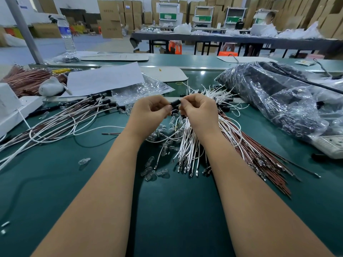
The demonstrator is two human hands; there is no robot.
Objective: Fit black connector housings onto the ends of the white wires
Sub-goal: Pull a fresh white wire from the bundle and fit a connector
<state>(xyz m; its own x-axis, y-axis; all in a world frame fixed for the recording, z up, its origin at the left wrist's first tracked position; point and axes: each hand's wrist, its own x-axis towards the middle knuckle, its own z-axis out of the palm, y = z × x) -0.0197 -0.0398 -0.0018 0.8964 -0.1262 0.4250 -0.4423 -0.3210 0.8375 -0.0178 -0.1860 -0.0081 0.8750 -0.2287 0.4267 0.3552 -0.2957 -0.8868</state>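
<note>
Both bare forearms reach out from the bottom edge over the green table (55, 191) and meet above its middle. Between them the left hand (151, 111) and the right hand (199, 110) pinch one black connector housing (175, 103), fingers and thumbs curled round it from either side, so that it is held above the table rather than lying on it. Just beneath the hands a bundle of white wires (187, 143) fans toward the camera, its metal terminals at the near end; whether one of these wires enters the housing is hidden by the fingers. Reddish-brown wires (259, 154) lie beside the white bundle on the right. Small clear glass bulbs (154, 172) are scattered under and in front of the left wrist. Farther left lies a spread of wires already fitted with black housings (104, 103). On the right sits a clear plastic bag of black parts (259, 89), and a water bottle (66, 34) stands at the far left.
</note>
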